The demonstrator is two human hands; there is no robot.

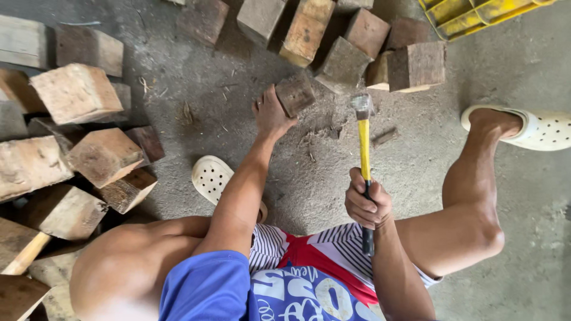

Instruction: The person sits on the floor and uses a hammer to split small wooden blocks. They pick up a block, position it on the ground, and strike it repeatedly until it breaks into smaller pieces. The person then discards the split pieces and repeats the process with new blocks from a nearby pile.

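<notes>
I squat on a grey concrete floor. My left hand (270, 113) reaches forward and grips a small dark wooden block (295, 94) resting on the floor. My right hand (367, 205) is closed around the black and yellow handle of a hammer (363, 148). Its metal head (361, 106) hangs just right of the block, a little above the floor. A small wood scrap (384, 137) lies to the right of the hammer head.
A pile of cut wooden blocks (77, 92) fills the left side. More blocks (416, 65) are heaped at the top centre. A yellow plastic crate (476, 15) sits at the top right. My feet wear white perforated clogs (544, 129). A wooden handle (24, 254) lies at lower left.
</notes>
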